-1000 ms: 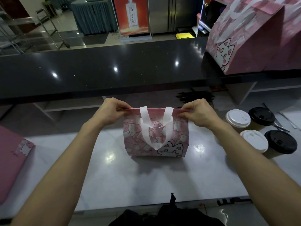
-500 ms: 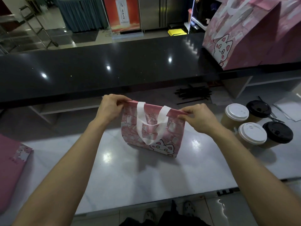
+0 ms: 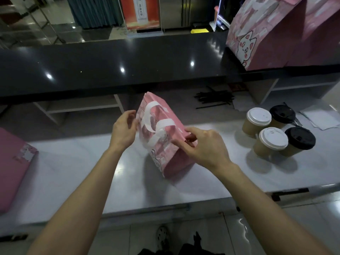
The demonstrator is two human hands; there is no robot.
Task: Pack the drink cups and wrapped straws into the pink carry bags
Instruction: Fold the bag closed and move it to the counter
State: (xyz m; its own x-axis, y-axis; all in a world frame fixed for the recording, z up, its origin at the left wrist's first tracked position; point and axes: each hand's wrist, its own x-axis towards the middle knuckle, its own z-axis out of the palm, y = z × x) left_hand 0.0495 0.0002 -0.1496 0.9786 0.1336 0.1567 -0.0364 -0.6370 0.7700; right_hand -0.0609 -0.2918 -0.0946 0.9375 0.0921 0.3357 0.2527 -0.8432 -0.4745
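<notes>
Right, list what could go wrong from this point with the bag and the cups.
1. The pink bag stands tilted on the white counter, its mouth not visibly open; only the right hand pinches its edge, while the left hand is open beside it. It may flop over or stay closed when a cup goes in.
2. The four lidded cups stand tightly grouped near the right forearm; a careless reach could knock one over.

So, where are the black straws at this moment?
In the head view, the black straws lie in a loose pile on the white worktop, right of centre, under the black counter's edge, behind the pink bag.
</notes>
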